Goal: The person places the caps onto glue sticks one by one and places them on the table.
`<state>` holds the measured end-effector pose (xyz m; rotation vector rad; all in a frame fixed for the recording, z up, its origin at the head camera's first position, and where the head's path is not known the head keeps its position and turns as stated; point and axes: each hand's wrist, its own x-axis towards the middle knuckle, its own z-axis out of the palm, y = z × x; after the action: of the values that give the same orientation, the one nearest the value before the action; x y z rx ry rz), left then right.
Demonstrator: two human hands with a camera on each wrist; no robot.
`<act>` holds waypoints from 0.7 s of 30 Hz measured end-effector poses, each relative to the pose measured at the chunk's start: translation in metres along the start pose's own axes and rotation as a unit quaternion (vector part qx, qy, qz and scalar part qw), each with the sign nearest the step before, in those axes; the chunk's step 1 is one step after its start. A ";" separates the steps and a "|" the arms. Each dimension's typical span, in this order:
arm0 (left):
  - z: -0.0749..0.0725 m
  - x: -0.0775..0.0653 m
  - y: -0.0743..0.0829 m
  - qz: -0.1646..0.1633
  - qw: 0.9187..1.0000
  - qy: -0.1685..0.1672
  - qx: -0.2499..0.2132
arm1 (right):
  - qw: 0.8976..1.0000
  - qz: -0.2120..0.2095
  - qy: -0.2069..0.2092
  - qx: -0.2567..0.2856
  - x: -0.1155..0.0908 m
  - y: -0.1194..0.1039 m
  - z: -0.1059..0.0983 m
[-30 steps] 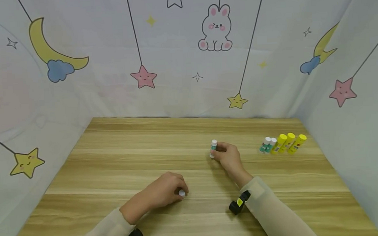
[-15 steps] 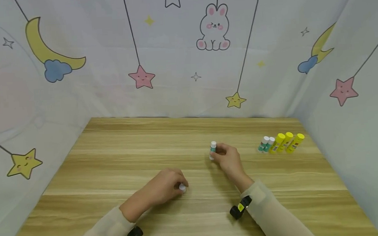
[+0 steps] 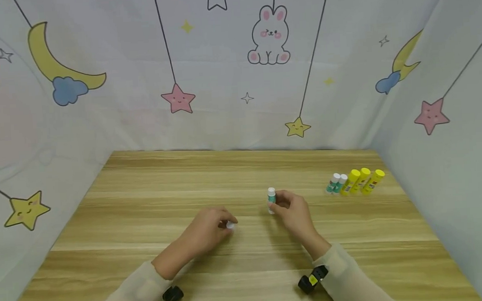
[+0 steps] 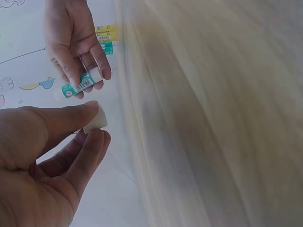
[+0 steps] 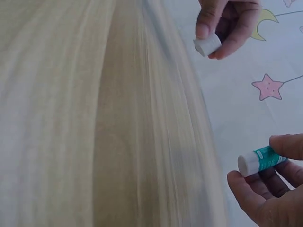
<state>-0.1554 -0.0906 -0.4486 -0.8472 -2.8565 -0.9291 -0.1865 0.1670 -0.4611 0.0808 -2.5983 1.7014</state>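
Note:
Between its thumb and fingers my left hand [image 3: 204, 229] pinches a small white cap [image 4: 96, 120], held over the middle of the table. A slim glue stick [image 3: 271, 200] with a teal label and white ends is in my right hand [image 3: 296, 215], gripped by thumb and fingers. In the head view it stands upright, to the right of the cap and a little farther back. The left wrist view shows the glue stick's label [image 4: 85, 83] and barcode beyond the cap. A gap separates the two hands; the right wrist view also shows the cap [image 5: 208, 45] apart from the stick.
Two teal glue sticks with white caps [image 3: 335, 183] stand at the back right of the wooden table [image 3: 165, 181]. Beside them is a row of yellow glue sticks [image 3: 363, 180]. Printed cloth walls [image 3: 223, 124] rise along the back and both sides.
My left hand has moved away from me with the white cap. My right hand has come slightly toward me with the glue stick, so the two are more nearly level.

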 end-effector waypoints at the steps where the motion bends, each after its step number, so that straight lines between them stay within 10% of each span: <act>1: 0.000 0.001 0.000 -0.005 1.000 0.007 -0.006 | 1.000 -0.005 -0.002 -0.005 -0.002 0.000 0.000; 21: -0.002 0.010 0.006 -0.101 0.975 0.111 -0.165 | 0.993 -0.078 -0.048 -0.071 -0.032 -0.020 0.003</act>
<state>-0.1610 -0.0832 -0.4419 -0.4340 -2.6693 -1.4506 -0.1531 0.1569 -0.4458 0.3604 -2.6907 1.4929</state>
